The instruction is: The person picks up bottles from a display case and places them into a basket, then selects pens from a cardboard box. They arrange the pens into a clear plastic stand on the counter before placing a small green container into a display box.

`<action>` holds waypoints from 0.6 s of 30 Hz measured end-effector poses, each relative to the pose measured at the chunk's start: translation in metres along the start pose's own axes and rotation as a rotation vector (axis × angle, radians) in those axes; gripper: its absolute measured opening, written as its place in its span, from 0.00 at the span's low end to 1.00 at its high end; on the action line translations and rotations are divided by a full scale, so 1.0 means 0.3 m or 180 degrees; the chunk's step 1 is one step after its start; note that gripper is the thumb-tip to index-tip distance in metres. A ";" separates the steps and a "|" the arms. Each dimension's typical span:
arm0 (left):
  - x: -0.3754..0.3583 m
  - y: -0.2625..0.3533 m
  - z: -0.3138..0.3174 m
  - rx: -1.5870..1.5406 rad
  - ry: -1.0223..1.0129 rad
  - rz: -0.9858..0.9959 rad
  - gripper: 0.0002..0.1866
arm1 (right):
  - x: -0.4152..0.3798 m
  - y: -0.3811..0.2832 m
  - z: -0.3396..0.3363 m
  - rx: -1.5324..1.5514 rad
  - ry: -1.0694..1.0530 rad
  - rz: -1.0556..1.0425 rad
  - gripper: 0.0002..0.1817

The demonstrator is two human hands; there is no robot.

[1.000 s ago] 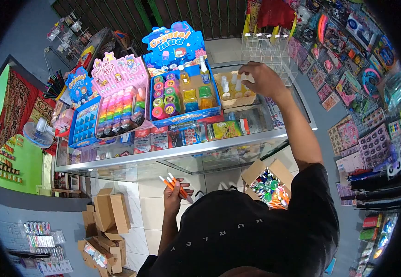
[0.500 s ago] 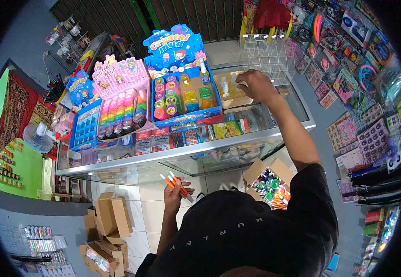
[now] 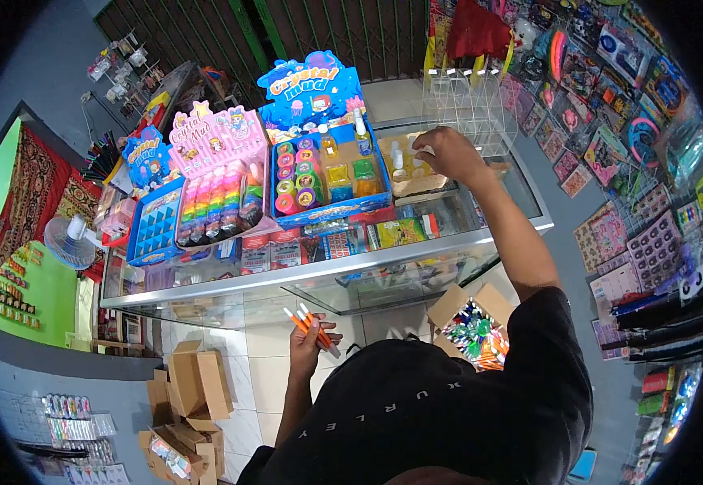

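Observation:
My right hand (image 3: 447, 153) reaches over the glass counter (image 3: 327, 271) to a brown cardboard tray (image 3: 416, 179) of small white-capped bottles (image 3: 397, 158). Its fingers rest among the bottles at the tray's far right; whether they grip one is hidden. My left hand (image 3: 309, 341) is held low below the counter's edge, shut on three orange pens (image 3: 306, 321) with white tips that point up and to the left.
Blue Crystal Mud display box (image 3: 323, 153), pink display box (image 3: 215, 178) and a smaller blue box (image 3: 153, 218) stand on the counter. A clear rack (image 3: 468, 109) is behind the tray. An open carton of coloured pens (image 3: 471, 327) and cardboard boxes (image 3: 190, 380) lie on the floor.
My right hand has shifted slightly nearer and lower over the bottle tray. The left hand keeps the orange pens and has barely moved.

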State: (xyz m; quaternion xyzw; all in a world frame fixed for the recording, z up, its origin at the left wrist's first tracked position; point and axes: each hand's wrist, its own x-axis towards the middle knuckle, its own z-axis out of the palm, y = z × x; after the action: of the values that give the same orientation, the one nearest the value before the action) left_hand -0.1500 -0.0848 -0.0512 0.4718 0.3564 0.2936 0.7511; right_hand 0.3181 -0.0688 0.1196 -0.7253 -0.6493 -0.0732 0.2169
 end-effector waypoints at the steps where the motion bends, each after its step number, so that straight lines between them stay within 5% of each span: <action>1: -0.001 -0.002 0.001 -0.0009 -0.0013 0.0010 0.19 | 0.001 0.003 0.003 0.0038 -0.0001 -0.0016 0.10; 18: -0.007 -0.033 -0.010 -0.0077 0.0051 0.0051 0.19 | -0.014 0.052 -0.099 0.0217 -0.0120 -0.0029 0.15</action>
State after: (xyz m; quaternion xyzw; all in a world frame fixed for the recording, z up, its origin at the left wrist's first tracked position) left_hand -0.1526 -0.0888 -0.0608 0.4631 0.3551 0.3077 0.7515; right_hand 0.3380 -0.0858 0.1410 -0.7158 -0.6586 -0.0384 0.2288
